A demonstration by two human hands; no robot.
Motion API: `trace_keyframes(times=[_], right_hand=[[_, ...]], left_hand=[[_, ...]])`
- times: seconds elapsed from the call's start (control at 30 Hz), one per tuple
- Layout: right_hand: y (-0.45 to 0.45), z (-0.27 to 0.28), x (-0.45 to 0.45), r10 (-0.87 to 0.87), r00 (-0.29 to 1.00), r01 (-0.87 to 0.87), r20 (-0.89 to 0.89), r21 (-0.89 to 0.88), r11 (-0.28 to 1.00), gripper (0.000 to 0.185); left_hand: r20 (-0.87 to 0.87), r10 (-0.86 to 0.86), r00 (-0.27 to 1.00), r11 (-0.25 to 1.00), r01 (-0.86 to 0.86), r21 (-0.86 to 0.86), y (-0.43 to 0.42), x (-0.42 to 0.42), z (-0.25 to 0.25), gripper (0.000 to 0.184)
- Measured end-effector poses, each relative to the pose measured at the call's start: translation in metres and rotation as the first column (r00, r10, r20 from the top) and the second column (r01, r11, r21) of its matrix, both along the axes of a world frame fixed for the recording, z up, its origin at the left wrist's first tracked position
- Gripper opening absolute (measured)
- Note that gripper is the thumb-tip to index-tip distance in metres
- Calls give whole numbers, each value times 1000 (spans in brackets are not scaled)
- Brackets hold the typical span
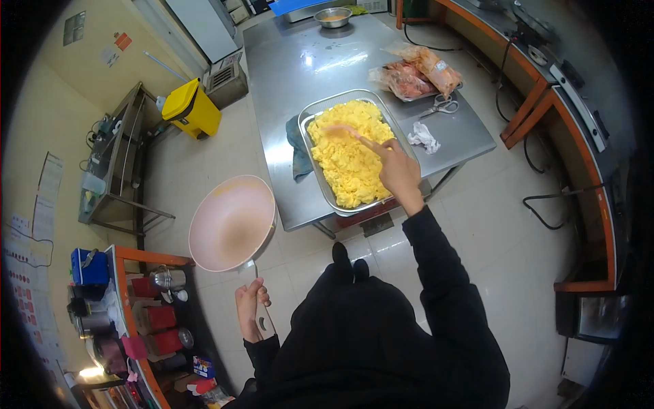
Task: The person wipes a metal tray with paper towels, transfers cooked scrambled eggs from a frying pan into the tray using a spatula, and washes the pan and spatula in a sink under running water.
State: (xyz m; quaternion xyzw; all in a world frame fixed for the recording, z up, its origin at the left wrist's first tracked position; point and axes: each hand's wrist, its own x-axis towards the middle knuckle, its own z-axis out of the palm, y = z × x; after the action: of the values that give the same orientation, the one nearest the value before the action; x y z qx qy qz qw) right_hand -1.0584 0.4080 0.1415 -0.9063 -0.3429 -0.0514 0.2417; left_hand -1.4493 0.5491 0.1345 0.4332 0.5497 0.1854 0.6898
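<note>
A metal tray [304, 112] on the steel table is filled with yellow scrambled egg [351, 163]. Above the egg, my right hand [400, 170] is closed on the handle of a pinkish spatula [338, 129], whose head touches the egg near the tray's upper left. Down at the left, my left hand [253, 308] grips the handle of a large pink frying pan [233, 221]. The pan is tilted off the table's left side, with only smears of yellow at its rim. A blue-grey cloth [298, 150] lies partly beneath the tray's left edge.
Bagged meat [409, 78], scissors [441, 105] and crumpled white paper [424, 138] lie right of the tray on the steel table [286, 68]. A metal bowl [333, 20] is at the far end. A yellow bin [194, 112] stands left; a stocked orange-framed shelf [126, 255] is at lower left.
</note>
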Motion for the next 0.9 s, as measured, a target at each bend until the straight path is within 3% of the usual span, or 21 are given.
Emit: trace_keyframes(times=[0.07, 0.17, 0.27, 0.47, 0.57, 0.63, 0.77, 0.9], right_hand=[[3, 4, 3, 111, 992, -102, 57, -130, 986, 60], [-21, 26, 1, 219, 962, -181, 160, -221, 958, 53], [-49, 41, -6, 233, 964, -185, 128, -307, 934, 54], [-103, 55, -34, 127, 992, -117, 24, -251, 961, 52], [-122, 55, -56, -10, 999, 15, 52, -91, 996, 48], [-132, 53, -76, -70, 997, 68, -15, -78, 995, 48], [-137, 22, -129, -136, 982, 122, -134, -106, 987, 49], [-96, -6, -138, -233, 963, 236, -134, 12, 972, 47]], left_hand=[[-8, -4, 1000, 1000, 4, 1, 0, 1, -3, 22], [-5, -18, 1000, 1000, 19, 3, 4, 4, -2, 22], [-3, -27, 1000, 1000, 27, -4, 1, 4, -3, 22], [-1, -36, 999, 999, 36, -26, 7, 7, -9, 22], [-17, -38, 999, 999, 37, -22, 9, 12, -9, 22], [-22, -35, 999, 999, 35, -28, 11, 13, -10, 22], [-20, -27, 999, 998, 26, -53, 22, 14, -17, 21], [-12, -19, 1000, 999, 18, -52, 46, 17, -23, 20]])
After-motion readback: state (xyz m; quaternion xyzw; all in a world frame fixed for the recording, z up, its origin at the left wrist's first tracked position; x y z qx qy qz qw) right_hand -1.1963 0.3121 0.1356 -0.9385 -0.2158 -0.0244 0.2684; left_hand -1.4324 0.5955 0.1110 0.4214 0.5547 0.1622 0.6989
